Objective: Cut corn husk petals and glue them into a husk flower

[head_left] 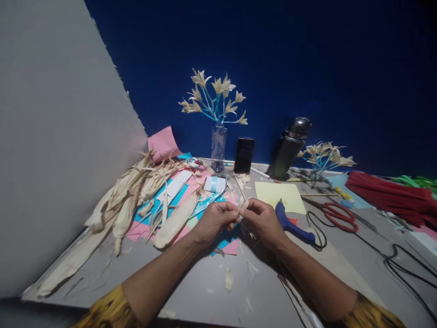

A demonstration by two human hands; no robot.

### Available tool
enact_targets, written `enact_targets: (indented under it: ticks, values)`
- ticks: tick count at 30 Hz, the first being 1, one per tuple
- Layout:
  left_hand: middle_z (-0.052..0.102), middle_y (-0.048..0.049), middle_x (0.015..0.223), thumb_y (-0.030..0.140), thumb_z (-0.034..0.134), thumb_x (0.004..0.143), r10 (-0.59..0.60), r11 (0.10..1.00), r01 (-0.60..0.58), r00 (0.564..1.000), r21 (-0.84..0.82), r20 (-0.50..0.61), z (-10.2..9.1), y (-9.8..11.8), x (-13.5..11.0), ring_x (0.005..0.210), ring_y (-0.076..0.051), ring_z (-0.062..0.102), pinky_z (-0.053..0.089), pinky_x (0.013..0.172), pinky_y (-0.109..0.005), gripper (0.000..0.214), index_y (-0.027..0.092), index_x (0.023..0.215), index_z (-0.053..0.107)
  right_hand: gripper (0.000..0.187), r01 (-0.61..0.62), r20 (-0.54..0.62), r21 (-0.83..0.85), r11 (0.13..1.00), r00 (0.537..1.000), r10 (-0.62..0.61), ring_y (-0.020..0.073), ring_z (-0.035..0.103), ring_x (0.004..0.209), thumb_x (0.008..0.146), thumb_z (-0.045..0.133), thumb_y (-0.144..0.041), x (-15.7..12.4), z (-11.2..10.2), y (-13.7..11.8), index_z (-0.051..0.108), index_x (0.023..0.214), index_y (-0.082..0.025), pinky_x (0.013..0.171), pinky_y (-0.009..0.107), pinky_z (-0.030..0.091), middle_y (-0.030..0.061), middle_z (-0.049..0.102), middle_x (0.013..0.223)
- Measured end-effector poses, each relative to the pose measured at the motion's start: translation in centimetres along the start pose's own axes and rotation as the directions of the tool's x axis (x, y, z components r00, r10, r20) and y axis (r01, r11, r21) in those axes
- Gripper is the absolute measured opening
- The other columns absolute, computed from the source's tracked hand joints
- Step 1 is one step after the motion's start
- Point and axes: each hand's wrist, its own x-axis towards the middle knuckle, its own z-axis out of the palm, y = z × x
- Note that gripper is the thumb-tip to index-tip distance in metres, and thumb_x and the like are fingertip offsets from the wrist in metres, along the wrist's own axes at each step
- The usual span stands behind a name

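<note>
Both hands meet over the middle of the table, fingertips pinched together. Between them is a small pale piece of corn husk [243,207], mostly covered by the fingers. My left hand [218,221] and my right hand [262,221] are both closed on it. Just right of my right hand lies a blue hot glue gun [295,228], its nozzle toward a yellow sheet of paper [280,193]. To the left of my left hand, a broad strip of dried husk [177,223] rests on pink and blue paper. A loose husk scrap [228,279] lies nearer the front edge.
A pile of dried corn husks [126,209] covers the left side. Behind stand a glass vase [218,148] of husk flowers, a phone [243,155] and a leaning flask [287,150]. Red-handled scissors [341,216], black cable [396,259] and red cloth [389,193] lie right.
</note>
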Motion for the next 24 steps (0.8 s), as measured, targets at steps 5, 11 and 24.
enact_targets:
  ticks: [5,11,24]
  values:
    - [0.066,-0.0023,0.064,0.036,0.084,0.067,0.042,0.998,-0.041,0.999,0.047,-0.014,0.2,-0.1,-0.1,0.05,-0.008,0.052,0.038,0.052,-0.021,0.031,0.013,0.075,0.066,0.028,-0.013,-0.018,-0.064,0.998,1.0,0.012,0.0104,0.048,0.053,0.072,0.081,-0.041,-0.1,0.0,-0.1,0.066,0.071,-0.018,0.05,0.023,0.034,-0.0011,0.066,0.063]
    - [0.061,0.0017,0.064,0.036,0.081,0.072,0.1,0.995,-0.099,0.993,0.023,-0.063,0.6,-0.1,-0.3,0.049,-0.006,0.049,0.037,0.05,-0.02,0.029,0.016,0.075,0.06,0.024,-0.01,0.028,-0.094,0.996,1.0,0.012,0.0118,0.05,0.059,0.072,0.08,-0.036,0.1,-0.2,-0.1,0.066,0.074,-0.017,0.055,0.024,0.037,-0.0013,0.062,0.066]
    - [0.061,0.0017,0.064,0.033,0.077,0.075,0.181,0.983,-0.172,0.964,0.059,-0.193,0.0,0.4,-0.2,0.048,-0.006,0.046,0.035,0.047,-0.019,0.024,0.016,0.077,0.06,0.02,0.052,0.116,-0.486,0.873,0.993,0.005,0.0142,0.05,0.061,0.076,0.072,-0.037,0.3,-2.9,-5.8,0.071,0.076,-0.017,0.058,0.028,0.039,0.0009,0.064,0.067]
